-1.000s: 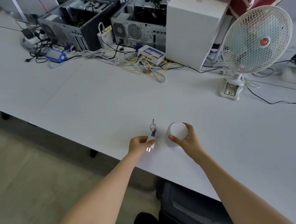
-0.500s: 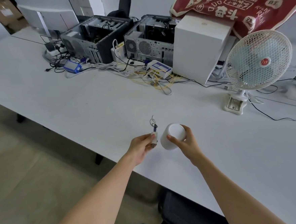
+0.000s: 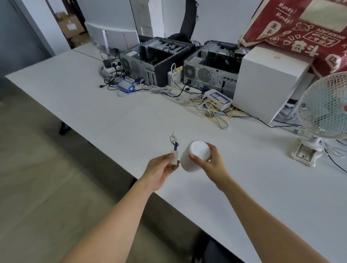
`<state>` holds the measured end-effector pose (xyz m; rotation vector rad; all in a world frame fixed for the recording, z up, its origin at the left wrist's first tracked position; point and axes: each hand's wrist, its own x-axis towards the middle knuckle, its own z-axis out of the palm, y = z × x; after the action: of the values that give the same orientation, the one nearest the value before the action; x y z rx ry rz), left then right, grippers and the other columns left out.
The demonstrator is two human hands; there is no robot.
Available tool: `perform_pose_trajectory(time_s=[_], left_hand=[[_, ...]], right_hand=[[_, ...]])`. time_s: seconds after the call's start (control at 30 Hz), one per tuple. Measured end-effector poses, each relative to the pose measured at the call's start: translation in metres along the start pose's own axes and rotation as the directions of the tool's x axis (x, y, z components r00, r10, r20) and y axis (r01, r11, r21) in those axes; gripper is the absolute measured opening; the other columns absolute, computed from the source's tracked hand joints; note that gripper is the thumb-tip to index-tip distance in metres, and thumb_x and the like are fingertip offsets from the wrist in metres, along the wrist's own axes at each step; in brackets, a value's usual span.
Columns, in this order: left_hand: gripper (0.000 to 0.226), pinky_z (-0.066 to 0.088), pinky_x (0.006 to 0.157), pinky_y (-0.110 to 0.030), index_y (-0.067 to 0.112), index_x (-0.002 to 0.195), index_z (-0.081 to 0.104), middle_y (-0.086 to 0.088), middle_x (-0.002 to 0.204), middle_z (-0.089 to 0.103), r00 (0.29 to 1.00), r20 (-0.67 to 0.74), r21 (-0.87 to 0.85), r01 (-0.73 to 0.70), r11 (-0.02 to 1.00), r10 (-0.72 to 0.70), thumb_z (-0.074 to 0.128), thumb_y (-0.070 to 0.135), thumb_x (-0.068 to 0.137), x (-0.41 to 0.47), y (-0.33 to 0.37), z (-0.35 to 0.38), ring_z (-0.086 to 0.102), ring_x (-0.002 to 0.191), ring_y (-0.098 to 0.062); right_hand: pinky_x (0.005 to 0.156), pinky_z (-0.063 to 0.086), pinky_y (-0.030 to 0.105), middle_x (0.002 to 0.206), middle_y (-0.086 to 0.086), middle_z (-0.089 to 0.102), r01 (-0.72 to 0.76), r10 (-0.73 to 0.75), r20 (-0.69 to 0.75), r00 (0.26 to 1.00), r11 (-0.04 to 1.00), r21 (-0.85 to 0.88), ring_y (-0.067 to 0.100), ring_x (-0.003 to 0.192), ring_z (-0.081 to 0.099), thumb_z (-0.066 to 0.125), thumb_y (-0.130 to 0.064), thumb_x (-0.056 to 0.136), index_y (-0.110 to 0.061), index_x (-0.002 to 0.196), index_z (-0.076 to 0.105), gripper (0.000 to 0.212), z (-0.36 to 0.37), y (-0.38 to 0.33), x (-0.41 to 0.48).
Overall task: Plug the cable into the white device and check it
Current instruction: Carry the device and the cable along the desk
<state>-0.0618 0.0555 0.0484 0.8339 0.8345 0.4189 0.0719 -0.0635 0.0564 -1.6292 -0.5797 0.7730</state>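
My right hand (image 3: 210, 162) grips the white device (image 3: 193, 155), a small round cylinder held tilted above the white table (image 3: 265, 196) near its front edge. My left hand (image 3: 161, 170) pinches the white plug of the cable (image 3: 174, 154) between thumb and fingers. A short coiled bundle with a blue tie sticks up from the plug. The plug is just left of the device, a small gap apart from its side. No socket on the device is visible.
Two open computer cases (image 3: 157, 60) (image 3: 213, 69) with tangled wires stand at the back. A white box (image 3: 268, 83) and a red bag (image 3: 313, 23) sit at the right rear. A white clip fan (image 3: 331, 108) stands at the right. Floor lies left of the table edge.
Both hands have lifted off the table: the device has risen and tilted on its side, and the plug has turned upright beside it. The view has tilted up.
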Motion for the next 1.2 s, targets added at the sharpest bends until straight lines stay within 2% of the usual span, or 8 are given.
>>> perform_pose_trajectory(time_s=[0.2, 0.37, 0.57, 0.67, 0.83, 0.97, 1.1, 1.2], left_hand=[[0.031, 0.056, 0.083, -0.027, -0.001, 0.113, 0.061, -0.009, 0.095, 0.067, 0.998, 0.006, -0.036, -0.058, 0.998, 0.059, 0.06, 0.018, 0.089, -0.004, 0.03, -0.037, 0.066, 0.088, -0.02], [0.035, 0.057, 0.076, -0.023, -0.003, 0.116, 0.06, -0.01, 0.094, 0.067, 0.997, 0.021, -0.104, -0.07, 0.992, 0.072, 0.059, 0.019, 0.089, 0.001, 0.06, -0.075, 0.068, 0.084, -0.019], [0.035, 0.058, 0.076, -0.024, -0.007, 0.118, 0.057, -0.011, 0.097, 0.064, 0.996, 0.019, -0.135, -0.08, 0.988, 0.083, 0.055, 0.017, 0.092, 0.015, 0.102, -0.121, 0.064, 0.086, -0.022], [0.036, 0.058, 0.075, -0.024, -0.006, 0.119, 0.056, -0.012, 0.101, 0.064, 0.996, 0.011, -0.138, -0.083, 0.987, 0.085, 0.055, 0.017, 0.092, 0.024, 0.122, -0.147, 0.063, 0.09, -0.023], [0.034, 0.058, 0.077, -0.025, -0.004, 0.117, 0.058, -0.011, 0.1, 0.064, 0.995, 0.01, -0.129, -0.096, 0.987, 0.098, 0.057, 0.018, 0.09, 0.038, 0.155, -0.189, 0.063, 0.09, -0.023], [0.029, 0.058, 0.077, -0.025, 0.001, 0.11, 0.062, -0.01, 0.099, 0.065, 0.994, 0.011, -0.106, -0.109, 0.988, 0.111, 0.06, 0.019, 0.088, 0.045, 0.176, -0.218, 0.063, 0.091, -0.022], [0.031, 0.055, 0.087, -0.029, 0.005, 0.112, 0.063, -0.009, 0.101, 0.065, 0.993, -0.01, -0.081, -0.12, 0.989, 0.12, 0.063, 0.022, 0.086, 0.051, 0.196, -0.248, 0.063, 0.094, -0.021], [0.034, 0.051, 0.095, -0.034, 0.004, 0.113, 0.063, -0.011, 0.104, 0.065, 0.992, -0.044, -0.101, -0.123, 0.987, 0.119, 0.065, 0.022, 0.084, 0.057, 0.209, -0.269, 0.063, 0.096, -0.022]], right_hand=[[0.077, 0.044, 0.022, 0.12, 0.0, 0.052, 0.023, -0.022, 0.047, 0.999, 1.0, -0.02, 0.016, 0.104, 0.052, 0.076, -0.028, 0.075, -0.015, 0.13, 0.042, 0.066, 0.047, -0.017, 0.012], [0.078, 0.043, 0.024, 0.121, 0.0, 0.051, 0.008, -0.007, 0.047, 0.999, 1.0, -0.01, 0.018, 0.106, 0.051, 0.075, -0.031, 0.076, -0.017, 0.13, 0.042, 0.065, 0.094, -0.024, 0.024], [0.092, 0.05, 0.044, 0.113, -0.011, 0.051, -0.067, 0.063, 0.076, 0.995, 0.996, 0.059, 0.021, 0.109, 0.051, 0.074, -0.035, 0.075, -0.029, 0.125, 0.042, 0.06, 0.153, -0.032, 0.048], [0.09, 0.053, 0.051, 0.115, -0.012, 0.049, -0.102, 0.089, 0.104, 0.991, 0.987, 0.122, 0.023, 0.111, 0.051, 0.075, -0.034, 0.074, -0.033, 0.123, 0.041, 0.06, 0.182, -0.036, 0.06], [0.081, 0.056, 0.043, 0.113, -0.014, 0.048, -0.069, 0.05, 0.113, 0.992, 0.984, 0.167, 0.022, 0.11, 0.05, 0.073, -0.029, 0.077, -0.034, 0.123, 0.04, 0.057, 0.232, -0.049, 0.078], [0.086, 0.055, 0.045, 0.117, -0.009, 0.049, -0.042, 0.018, 0.13, 0.991, 0.983, 0.181, 0.023, 0.112, 0.05, 0.075, -0.034, 0.073, -0.034, 0.124, 0.04, 0.063, 0.271, -0.059, 0.09], [0.093, 0.052, 0.049, 0.123, -0.005, 0.048, -0.037, 0.011, 0.16, 0.987, 0.986, 0.161, 0.024, 0.114, 0.049, 0.073, -0.041, 0.065, -0.034, 0.125, 0.04, 0.068, 0.308, -0.067, 0.104], [0.092, 0.052, 0.048, 0.118, -0.009, 0.048, -0.02, -0.008, 0.19, 0.982, 0.989, 0.145, 0.024, 0.113, 0.048, 0.072, -0.042, 0.066, -0.035, 0.124, 0.039, 0.067, 0.333, -0.073, 0.116]])
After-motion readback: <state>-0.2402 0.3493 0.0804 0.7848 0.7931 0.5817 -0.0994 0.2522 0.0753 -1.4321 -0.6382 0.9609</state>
